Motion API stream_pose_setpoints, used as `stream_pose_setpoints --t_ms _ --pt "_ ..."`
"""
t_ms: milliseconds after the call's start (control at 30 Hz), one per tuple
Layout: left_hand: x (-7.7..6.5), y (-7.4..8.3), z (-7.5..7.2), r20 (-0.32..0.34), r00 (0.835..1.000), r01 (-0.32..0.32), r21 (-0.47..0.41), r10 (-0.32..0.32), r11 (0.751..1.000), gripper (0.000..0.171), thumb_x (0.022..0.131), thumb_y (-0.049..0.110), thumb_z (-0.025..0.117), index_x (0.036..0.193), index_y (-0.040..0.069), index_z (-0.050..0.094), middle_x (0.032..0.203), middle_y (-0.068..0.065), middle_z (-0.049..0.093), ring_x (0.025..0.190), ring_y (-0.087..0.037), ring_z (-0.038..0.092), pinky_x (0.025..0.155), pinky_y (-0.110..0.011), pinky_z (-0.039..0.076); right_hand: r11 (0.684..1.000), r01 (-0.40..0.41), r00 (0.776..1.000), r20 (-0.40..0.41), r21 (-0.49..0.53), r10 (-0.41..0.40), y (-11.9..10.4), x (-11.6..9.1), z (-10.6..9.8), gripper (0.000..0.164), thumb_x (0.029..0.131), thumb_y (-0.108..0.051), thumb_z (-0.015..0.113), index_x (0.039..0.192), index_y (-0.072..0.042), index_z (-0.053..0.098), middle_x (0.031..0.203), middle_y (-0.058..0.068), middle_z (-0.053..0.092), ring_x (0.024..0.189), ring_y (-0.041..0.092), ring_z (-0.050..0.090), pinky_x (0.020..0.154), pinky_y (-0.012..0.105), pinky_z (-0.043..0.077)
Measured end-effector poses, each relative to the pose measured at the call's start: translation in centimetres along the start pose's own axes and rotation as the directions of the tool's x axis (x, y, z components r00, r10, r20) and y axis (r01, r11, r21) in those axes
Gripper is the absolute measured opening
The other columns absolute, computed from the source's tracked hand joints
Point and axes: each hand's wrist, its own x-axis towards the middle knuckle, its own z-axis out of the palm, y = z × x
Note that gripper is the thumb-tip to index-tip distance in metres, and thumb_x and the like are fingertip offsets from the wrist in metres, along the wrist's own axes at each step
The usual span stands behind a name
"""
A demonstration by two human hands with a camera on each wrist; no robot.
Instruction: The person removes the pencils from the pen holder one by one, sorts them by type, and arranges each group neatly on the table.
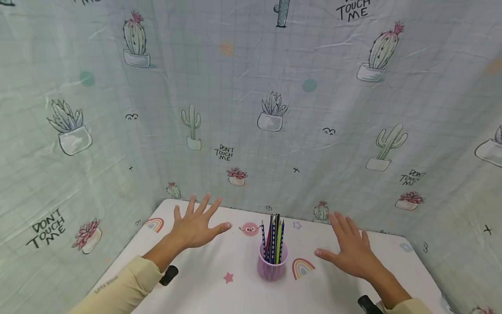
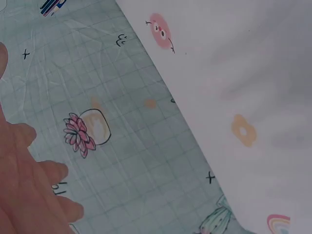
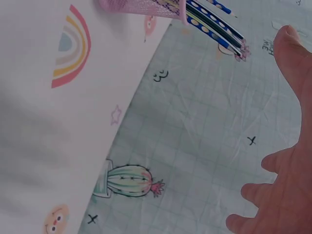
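A pink mesh pencil cup (image 1: 272, 267) stands upright on the white table (image 1: 243, 301), between my two hands. Several pencils (image 1: 273, 240) lean in it, dark blue with light spots, plus a yellow-green one and a red one. My left hand (image 1: 195, 227) hovers to the cup's left with fingers spread and straight. On the other side my right hand (image 1: 350, 248) is held up the same way, thumb pointing toward the cup. Neither hand touches anything. The right wrist view catches the cup (image 3: 141, 7) and pencil tips at its top, apart from the thumb (image 3: 292, 53).
Printed rainbows, a star (image 1: 228, 278) and smiling faces decorate the tabletop. A curtain (image 1: 251, 109) with cactus drawings hangs behind the table and at both sides. Each wrist carries a black device, such as the left one (image 1: 169, 275).
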Motion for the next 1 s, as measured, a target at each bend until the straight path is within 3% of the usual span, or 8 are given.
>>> stream_pose_setpoints --t_ms 567,1000 --pt "0.1 1.2 1.5 0.012 1.000 0.006 0.003 -0.006 1.000 0.090 0.093 0.082 0.046 0.166 0.037 0.021 0.177 -0.008 0.013 0.162 -0.048 -0.005 0.117 -0.084 -0.005 0.999 0.035 0.999 -0.004 0.011 -0.035 -0.7 -0.6 2.3 0.113 0.080 -0.068 0.076 0.164 -0.009 0.028 0.170 0.023 0.026 0.154 0.054 0.020 0.109 0.089 0.012" --pt "-0.1 1.8 2.3 0.017 1.000 0.006 0.008 -0.006 1.000 0.088 0.093 0.081 0.047 0.165 0.038 0.024 0.177 -0.006 0.012 0.162 -0.048 -0.003 0.119 -0.082 -0.006 1.000 0.021 0.999 0.037 0.009 -0.022 -1.3 -0.1 4.0 0.118 0.077 -0.078 0.073 0.165 -0.013 0.026 0.172 0.021 0.023 0.156 0.054 0.018 0.112 0.088 0.010"
